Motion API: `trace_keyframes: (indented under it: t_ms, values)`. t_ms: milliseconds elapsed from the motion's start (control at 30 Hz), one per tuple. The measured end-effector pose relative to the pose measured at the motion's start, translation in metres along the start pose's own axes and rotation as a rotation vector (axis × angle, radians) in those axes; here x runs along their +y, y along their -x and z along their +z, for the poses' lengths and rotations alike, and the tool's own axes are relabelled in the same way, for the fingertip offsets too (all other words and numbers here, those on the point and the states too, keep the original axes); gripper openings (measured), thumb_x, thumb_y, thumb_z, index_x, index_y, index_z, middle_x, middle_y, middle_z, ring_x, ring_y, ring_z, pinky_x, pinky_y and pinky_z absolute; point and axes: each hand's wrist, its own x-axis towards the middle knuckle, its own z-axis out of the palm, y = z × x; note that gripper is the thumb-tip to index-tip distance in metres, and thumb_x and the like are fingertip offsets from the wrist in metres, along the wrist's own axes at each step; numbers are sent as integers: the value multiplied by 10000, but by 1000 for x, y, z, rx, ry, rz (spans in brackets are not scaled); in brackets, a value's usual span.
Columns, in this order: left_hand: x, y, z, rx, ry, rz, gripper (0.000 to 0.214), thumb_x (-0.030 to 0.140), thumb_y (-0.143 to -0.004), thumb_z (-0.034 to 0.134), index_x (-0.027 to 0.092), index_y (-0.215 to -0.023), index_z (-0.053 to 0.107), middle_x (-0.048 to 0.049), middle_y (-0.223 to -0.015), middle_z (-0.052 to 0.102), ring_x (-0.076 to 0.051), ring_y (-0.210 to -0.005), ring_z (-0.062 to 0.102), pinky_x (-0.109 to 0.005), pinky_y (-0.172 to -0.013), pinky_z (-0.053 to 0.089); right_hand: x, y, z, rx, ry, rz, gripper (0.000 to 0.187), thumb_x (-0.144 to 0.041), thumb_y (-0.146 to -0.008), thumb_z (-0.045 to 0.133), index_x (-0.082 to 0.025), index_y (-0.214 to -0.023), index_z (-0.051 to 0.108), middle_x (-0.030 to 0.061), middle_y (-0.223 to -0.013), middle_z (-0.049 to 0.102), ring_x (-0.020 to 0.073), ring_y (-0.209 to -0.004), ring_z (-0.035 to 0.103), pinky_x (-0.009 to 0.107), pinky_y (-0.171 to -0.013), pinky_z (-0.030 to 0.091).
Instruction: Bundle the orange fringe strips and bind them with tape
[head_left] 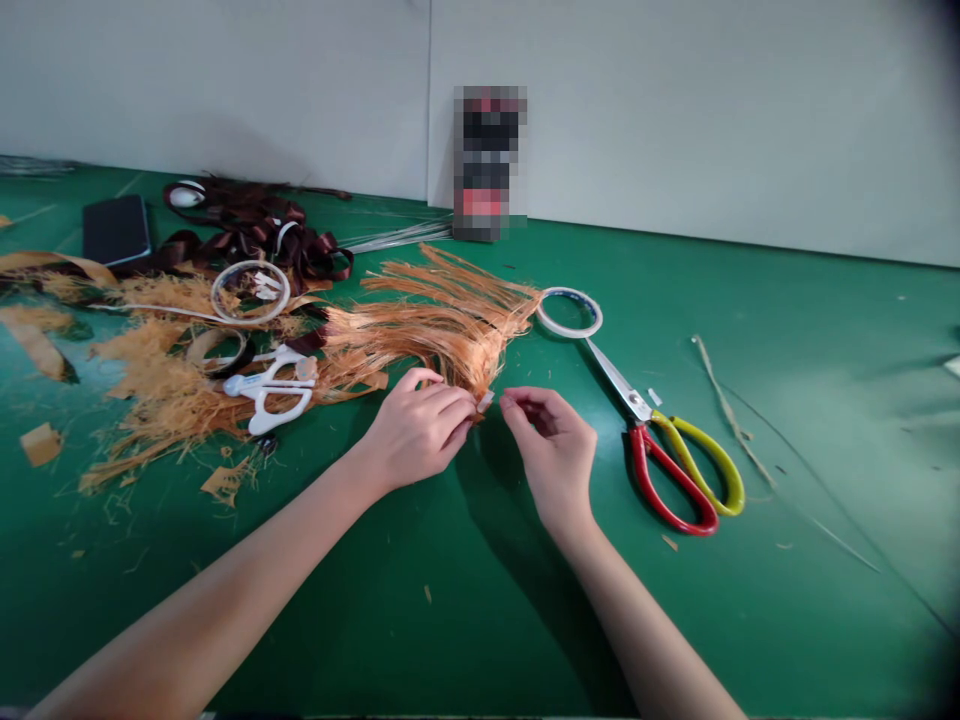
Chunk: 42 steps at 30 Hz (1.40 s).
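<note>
1 fringe (459, 335) | crosswise, tips L | pinched: L hand (422, 428) | R hand (553, 445) closed, hold unclr

Light: moderate, diffuse, chiefly from the right. Shadow: soft-edged, on the green tabletop (367, 610), left of the right hand (556, 455), running toward the near edge. Glare: pale sheen toward the tabletop's left and right edges. Focus: red-and-yellow scissors (637, 405) fairly clear; left forearm (240, 570) soft. Flaws: right-hand frame corners darkened; upright object (489, 165) at the far edge pixelated.

Craft workshop — green worktable (337, 630) | red-yellow scissors (639, 407) | tape roll (568, 332) | orange fringe (450, 335)
</note>
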Motion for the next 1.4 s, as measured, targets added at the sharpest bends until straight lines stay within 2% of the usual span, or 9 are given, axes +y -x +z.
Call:
trace_keyframes:
  t_ms: [267,400,533,667,733,867,967,1067,1400]
  values:
    - [1,0,-7,-86,26,3,214,95,-763,475,158,-900,628,-46,-986,674,-182,-854,608,-380,-864,384,-5,-1,0,51,-81,55,92,-265,-821,621,-175,-831,634,21,-757,708,148,-682,685,294,-672,562]
    - [-1,1,-7,-70,-41,36,218,117,-740,483,166,-857,661,-61,-987,665,-216,-848,564,-383,-759,375,-4,0,0,81,-84,52,145,-262,-820,623,-182,-940,643,24,-800,724,157,-721,699,325,-724,576]
    - [0,3,-7,-14,-57,87,222,108,-748,476,158,-848,668,-47,-954,686,-197,-815,567,-376,-735,370,-2,1,1,59,-147,100,109,-260,-812,620,-170,-862,655,39,-804,730,171,-766,708,342,-763,585]
    - [1,3,-7,28,-67,105,206,93,-762,478,159,-803,669,-33,-919,699,-192,-807,563,-378,-731,368,-3,3,3,33,-195,115,115,-273,-813,618,-176,-873,627,42,-822,729,175,-791,703,362,-788,575]
    - [1,3,-7,22,-77,102,192,92,-758,487,163,-754,666,-34,-903,695,-193,-791,546,-377,-706,362,-3,3,3,12,-138,71,119,-276,-830,596,-182,-893,633,48,-866,716,171,-811,686,362,-789,561]
    - [-1,1,-8,-2,-99,90,185,104,-758,498,169,-661,642,-43,-862,675,-193,-752,507,-373,-654,337,-3,4,1,-40,204,-102,95,-243,-800,622,-214,-842,702,73,-1016,602,195,-928,590,375,-791,506]
    - [-1,1,-8,-15,-115,94,184,98,-755,496,164,-631,615,-43,-811,654,-187,-725,484,-368,-633,322,-1,4,2,-113,359,-165,70,-213,-765,659,-221,-787,724,73,-982,555,226,-970,520,426,-853,456]
    - [0,0,-8,-19,-122,99,184,98,-762,492,160,-624,596,-40,-789,641,-182,-717,477,-365,-627,318,1,4,5,-159,397,-193,66,-192,-762,662,-209,-752,725,73,-941,573,236,-966,492,456,-897,420]
    - [0,0,-8,-14,-131,107,167,93,-741,492,156,-631,601,-39,-785,646,-179,-707,491,-360,-631,322,3,4,7,-148,400,-229,103,-157,-759,651,-235,-745,717,59,-914,582,234,-929,478,434,-862,423]
